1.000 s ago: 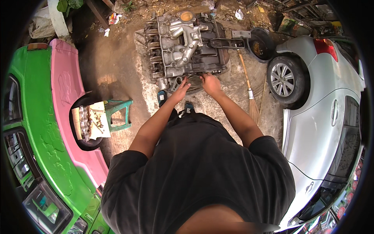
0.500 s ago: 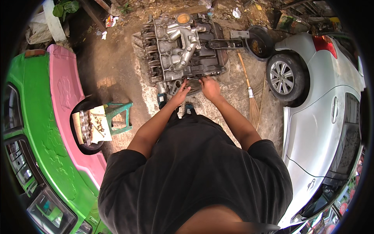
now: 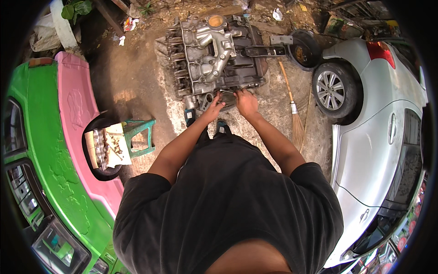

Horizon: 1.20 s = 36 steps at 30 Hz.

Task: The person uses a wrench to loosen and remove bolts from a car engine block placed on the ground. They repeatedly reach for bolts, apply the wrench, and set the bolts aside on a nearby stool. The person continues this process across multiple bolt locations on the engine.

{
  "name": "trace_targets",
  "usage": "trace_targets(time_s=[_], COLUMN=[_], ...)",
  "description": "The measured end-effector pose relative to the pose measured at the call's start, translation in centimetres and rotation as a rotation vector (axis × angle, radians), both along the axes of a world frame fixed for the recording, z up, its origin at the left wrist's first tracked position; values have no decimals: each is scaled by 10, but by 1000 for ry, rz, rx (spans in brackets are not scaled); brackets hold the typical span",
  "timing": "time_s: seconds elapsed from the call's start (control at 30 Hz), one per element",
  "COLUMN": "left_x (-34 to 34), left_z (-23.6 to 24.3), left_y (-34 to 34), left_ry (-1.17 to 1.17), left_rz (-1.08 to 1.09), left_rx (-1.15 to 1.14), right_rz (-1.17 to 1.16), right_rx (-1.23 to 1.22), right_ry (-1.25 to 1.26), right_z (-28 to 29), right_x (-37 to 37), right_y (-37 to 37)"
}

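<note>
A bare engine block [image 3: 241, 68] rests on the ground ahead of me, with a cast silver intake manifold [image 3: 222, 52] on top. At its near side my right hand [image 3: 247, 105] is closed around one end of a thin silver wrench [image 3: 227, 91]. The wrench's other end lies against the engine's near edge. Beside that end is my left hand [image 3: 213, 111], its fingers extended and its thumb apart; the fingertips touch or nearly touch the wrench. The exact contact is too small to make out. A flat metal bracket with an oval opening [image 3: 207, 100] sits just left of those fingers.
A green and pink vehicle [image 3: 75, 105] stands on my left, a silver car [image 3: 365, 150] on my right. Near the left wheel, a green stool [image 3: 139, 137] adjoins cardboard [image 3: 117, 146] holding metal parts. A broom [image 3: 297, 123] and black basin [image 3: 303, 48] lie right of the engine.
Both hands stay almost where they were, at the near side of the engine. The left thumb stands slightly further from the fingers; the wrench has barely shifted.
</note>
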State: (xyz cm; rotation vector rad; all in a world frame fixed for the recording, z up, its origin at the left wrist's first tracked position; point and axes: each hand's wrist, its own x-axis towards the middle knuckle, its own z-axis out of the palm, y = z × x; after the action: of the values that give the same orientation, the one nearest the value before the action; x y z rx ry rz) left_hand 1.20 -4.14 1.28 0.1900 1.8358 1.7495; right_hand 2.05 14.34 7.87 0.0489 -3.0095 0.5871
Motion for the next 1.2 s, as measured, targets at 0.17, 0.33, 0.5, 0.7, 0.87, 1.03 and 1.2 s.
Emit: trace_targets(time_s=[0.17, 0.33, 0.5, 0.7, 0.87, 1.03, 1.2], left_x=[-1, 4, 10, 23, 37, 41, 41], left_z=[2, -2, -17, -1, 22, 28, 30], left_y=[7, 7, -20, -82, -110, -120, -120], left_ry=[16, 90, 11, 63, 335, 362, 359], left_rz=[7, -30, -31, -114, 39, 43, 32], left_rx=[18, -111, -259, -622, -564, -514, -507], right_rz=[80, 70, -108, -190, -417, -494, -454], right_rx=[18, 62, -163, -550, -1342, -1731, -1569], right_ry=[25, -49, -224, -365, -637, -818, -622], right_z=[2, -2, -35, -109, -140, -125, -124], right_x=[-7, -17, -11, -16, -8, 25, 32], right_y=[5, 11, 7, -7, -43, -121, -118])
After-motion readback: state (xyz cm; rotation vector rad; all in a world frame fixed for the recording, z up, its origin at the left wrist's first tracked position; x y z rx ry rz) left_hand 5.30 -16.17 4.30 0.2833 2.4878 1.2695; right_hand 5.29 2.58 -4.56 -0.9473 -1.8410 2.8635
